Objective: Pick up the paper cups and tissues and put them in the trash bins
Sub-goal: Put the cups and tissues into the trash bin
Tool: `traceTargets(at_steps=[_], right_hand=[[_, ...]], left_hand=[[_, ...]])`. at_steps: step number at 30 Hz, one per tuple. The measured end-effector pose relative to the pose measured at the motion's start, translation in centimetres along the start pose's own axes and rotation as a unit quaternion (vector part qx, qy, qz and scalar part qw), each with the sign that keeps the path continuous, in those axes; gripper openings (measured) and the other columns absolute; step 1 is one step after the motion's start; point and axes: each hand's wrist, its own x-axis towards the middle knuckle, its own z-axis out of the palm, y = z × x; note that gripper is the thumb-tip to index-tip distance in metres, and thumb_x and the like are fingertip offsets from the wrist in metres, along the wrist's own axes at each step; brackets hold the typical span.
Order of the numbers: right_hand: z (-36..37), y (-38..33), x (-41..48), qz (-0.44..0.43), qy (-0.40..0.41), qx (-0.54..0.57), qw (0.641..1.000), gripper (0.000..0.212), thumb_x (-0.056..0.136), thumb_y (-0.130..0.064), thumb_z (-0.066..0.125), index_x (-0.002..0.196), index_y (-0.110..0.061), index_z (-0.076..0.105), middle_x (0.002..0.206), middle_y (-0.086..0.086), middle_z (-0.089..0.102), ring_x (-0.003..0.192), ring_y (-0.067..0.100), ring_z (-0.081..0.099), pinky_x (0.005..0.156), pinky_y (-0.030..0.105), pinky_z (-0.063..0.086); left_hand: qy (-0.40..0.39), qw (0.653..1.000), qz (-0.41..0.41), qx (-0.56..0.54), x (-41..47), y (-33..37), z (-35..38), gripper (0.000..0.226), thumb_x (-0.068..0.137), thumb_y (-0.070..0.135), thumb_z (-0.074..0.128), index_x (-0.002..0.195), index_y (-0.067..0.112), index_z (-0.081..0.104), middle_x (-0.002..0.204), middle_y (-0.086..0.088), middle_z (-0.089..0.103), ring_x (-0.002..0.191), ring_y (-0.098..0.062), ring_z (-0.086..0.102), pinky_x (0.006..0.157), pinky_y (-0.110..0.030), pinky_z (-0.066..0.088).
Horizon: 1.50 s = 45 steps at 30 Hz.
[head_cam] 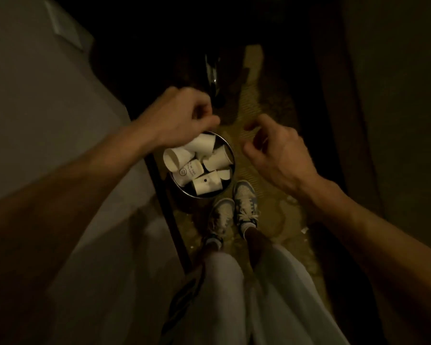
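Note:
A round metal trash bin (230,155) stands on the floor and holds several white paper cups (207,186). My left hand (182,118) hovers over the bin's far left rim with its fingers curled tight; nothing shows between them. One cup (202,144) lies tilted just below that hand's heel, with its base hidden under the wrist. To the right of the bin, my right hand (276,148) hangs above the carpet with loosely bent fingers and holds nothing.
A pale bed or counter (47,125) with a dark wooden edge (169,220) runs along the left. My shoes (244,202) stand right by the bin on patterned carpet. Small white scraps (304,230) lie on the floor. A dark shiny object (212,73) stands beyond the bin.

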Motion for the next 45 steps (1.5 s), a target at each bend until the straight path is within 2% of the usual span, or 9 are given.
traceTargets(at_steps=[9,14,17,24,30,35,39,43,45], right_hand=[[-19.5,-11.6,-20.3,0.033,0.261,0.081,0.961,0.019,0.089,-0.038,0.065,0.102,-0.024,0.059,0.079,-0.011,0.06,0.07,0.005,0.058,0.061,0.021,0.046],[-25.3,-15.1,-33.0,0.053,0.42,0.107,0.9,0.025,0.087,-0.048,0.062,0.104,-0.03,0.058,0.079,-0.012,0.061,0.07,0.004,0.059,0.059,0.015,0.046],[-25.2,-15.1,-41.3,0.1,0.524,0.145,0.833,0.022,0.085,-0.051,0.059,0.102,-0.037,0.056,0.078,-0.01,0.06,0.067,0.01,0.06,0.057,0.019,0.051],[-18.6,-12.4,-59.3,0.267,0.676,0.174,0.664,0.02,0.083,-0.052,0.059,0.102,-0.048,0.052,0.087,-0.02,0.058,0.077,0.004,0.061,0.062,0.021,0.055],[-10.6,-8.8,-70.7,0.378,0.726,0.221,0.53,0.019,0.085,-0.052,0.061,0.101,-0.055,0.051,0.092,-0.024,0.059,0.083,0.0,0.061,0.065,0.016,0.054],[-3.8,-5.7,-78.7,0.431,0.739,0.32,0.407,0.023,0.081,-0.058,0.059,0.102,-0.051,0.053,0.091,-0.023,0.061,0.083,-0.004,0.061,0.064,0.019,0.056],[-0.2,-3.0,-84.6,0.464,0.733,0.359,0.346,0.013,0.086,-0.048,0.064,0.096,-0.048,0.056,0.089,-0.018,0.063,0.082,-0.009,0.059,0.06,0.014,0.049],[2.8,-1.1,-89.6,0.493,0.729,0.385,0.279,0.018,0.09,-0.038,0.065,0.105,-0.041,0.056,0.094,-0.021,0.061,0.084,-0.013,0.057,0.063,0.006,0.045],[4.4,0.2,-91.7,0.516,0.719,0.392,0.252,0.02,0.092,-0.041,0.061,0.11,-0.034,0.059,0.096,-0.02,0.061,0.082,-0.007,0.059,0.066,0.009,0.048]], left_hand=[[0.004,0.95,0.284,0.132,-10.8,26.2,-16.6,0.026,0.085,0.048,0.062,0.066,0.033,0.053,0.055,0.009,0.046,0.053,-0.005,0.048,0.052,-0.028,0.036],[-0.009,0.857,0.486,0.173,-18.2,40.5,-18.8,0.031,0.087,0.051,0.06,0.067,0.028,0.055,0.057,0.013,0.052,0.052,-0.004,0.05,0.049,-0.02,0.039],[-0.029,0.797,0.567,0.206,-22.7,48.3,-16.9,0.029,0.083,0.059,0.054,0.072,0.032,0.055,0.053,0.009,0.049,0.051,-0.01,0.051,0.05,-0.033,0.046],[-0.174,0.61,0.71,0.306,-33.9,62.4,-3.2,0.024,0.083,0.059,0.046,0.077,0.037,0.054,0.055,0.009,0.047,0.052,-0.009,0.049,0.05,-0.025,0.039],[-0.299,0.469,0.764,0.328,-44.7,66.5,12.8,0.021,0.085,0.057,0.042,0.082,0.038,0.051,0.061,0.009,0.048,0.054,-0.005,0.045,0.056,-0.023,0.04],[-0.4,0.395,0.756,0.336,-53.5,66.8,26.1,0.014,0.094,0.042,0.054,0.082,0.036,0.052,0.059,0.015,0.049,0.059,0.004,0.049,0.057,-0.014,0.035],[-0.453,0.341,0.74,0.363,-59.7,66.1,35.3,0.014,0.095,0.042,0.054,0.085,0.033,0.053,0.07,0.016,0.051,0.063,0.0,0.049,0.06,-0.024,0.039],[-0.505,0.324,0.702,0.384,-64.0,65.4,42.9,0.022,0.098,0.039,0.053,0.091,0.019,0.059,0.082,0.004,0.061,0.07,-0.006,0.057,0.063,-0.027,0.047],[-0.531,0.321,0.676,0.397,-65.4,65.2,46.9,0.019,0.098,0.039,0.053,0.088,0.024,0.059,0.082,0.007,0.061,0.071,-0.003,0.057,0.06,-0.019,0.045]])
